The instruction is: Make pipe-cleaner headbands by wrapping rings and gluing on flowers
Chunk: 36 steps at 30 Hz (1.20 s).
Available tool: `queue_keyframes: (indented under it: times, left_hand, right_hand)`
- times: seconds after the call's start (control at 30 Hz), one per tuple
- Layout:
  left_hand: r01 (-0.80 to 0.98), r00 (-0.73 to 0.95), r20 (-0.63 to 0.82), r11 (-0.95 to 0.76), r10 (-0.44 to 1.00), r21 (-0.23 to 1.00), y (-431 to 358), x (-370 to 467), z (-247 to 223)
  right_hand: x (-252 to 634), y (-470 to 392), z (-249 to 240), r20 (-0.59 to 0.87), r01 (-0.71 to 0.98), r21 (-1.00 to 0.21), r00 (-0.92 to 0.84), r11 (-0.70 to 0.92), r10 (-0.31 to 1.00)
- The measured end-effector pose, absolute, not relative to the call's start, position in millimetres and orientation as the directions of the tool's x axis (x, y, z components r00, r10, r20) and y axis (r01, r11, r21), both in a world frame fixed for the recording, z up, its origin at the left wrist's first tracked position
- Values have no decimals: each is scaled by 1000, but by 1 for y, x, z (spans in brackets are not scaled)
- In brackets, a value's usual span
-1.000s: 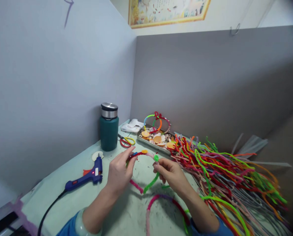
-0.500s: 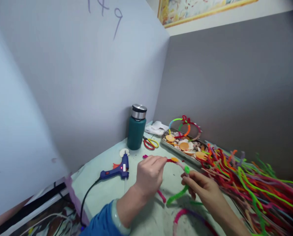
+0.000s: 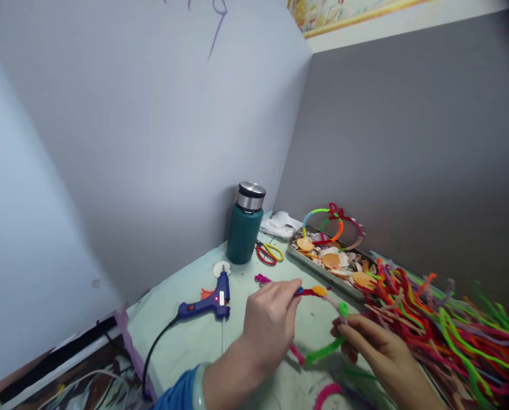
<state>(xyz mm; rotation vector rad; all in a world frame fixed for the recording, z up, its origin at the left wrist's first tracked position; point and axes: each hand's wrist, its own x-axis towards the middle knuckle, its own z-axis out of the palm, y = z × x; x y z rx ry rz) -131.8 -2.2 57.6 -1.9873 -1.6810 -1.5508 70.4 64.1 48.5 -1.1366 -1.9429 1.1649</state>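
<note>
Between my hands hangs a loop of joined pipe cleaners point(image 3: 324, 351), green, pink and red, with an orange piece and a small green coil on its upper side. My left hand point(image 3: 271, 319) pinches the loop's red part, where a bit of blue shows at the fingertips. On the other side, my right hand point(image 3: 376, 341) grips it just below the green coil. Another pink and purple pipe cleaner curve point(image 3: 329, 392) lies on the table below them.
A blue glue gun point(image 3: 207, 303) stands at the left, its cord running off the table edge. Behind are a teal bottle point(image 3: 242, 233), scissors point(image 3: 269, 253) and a tray of shells point(image 3: 314, 266) holding two rings. Loose pipe cleaners point(image 3: 446, 336) pile up at the right.
The view has shifted, so the table things and both hands appear a little farther right. A bit of blue now shows at my left fingertips. Both hands still hold the loop.
</note>
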Motion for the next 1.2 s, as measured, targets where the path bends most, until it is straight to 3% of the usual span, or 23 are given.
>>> queue_keyframes:
  times: [0.2, 0.33, 0.5, 0.63, 0.83, 1.07, 1.2]
  left_hand:
    - [821, -70, 658, -331, 750, 465, -17, -137, 63]
    - [783, 68, 688, -466, 723, 412, -16, -131, 64]
    - [606, 212, 782, -707, 586, 365, -6, -115, 48]
    - [565, 253, 803, -757, 539, 330, -4, -110, 42]
    - [629, 284, 777, -720, 563, 292, -8, -123, 50]
    - [804, 13, 861, -517, 508, 293, 3, -147, 48]
    - [848, 86, 876, -496, 475, 186, 5, -143, 51]
  right_hand:
    - [83, 80, 45, 183, 476, -829, -267, 294, 946]
    - [88, 89, 44, 206, 494, -821, -211, 286, 955]
    - [88, 91, 53, 225, 467, -825, -247, 319, 943]
    - [83, 86, 58, 226, 471, -814, -281, 339, 933]
    - [81, 82, 52, 181, 458, -833, -306, 311, 935]
    - [82, 80, 46, 119, 355, -912, -250, 205, 961]
    - [80, 79, 40, 129, 324, -925, -226, 200, 965]
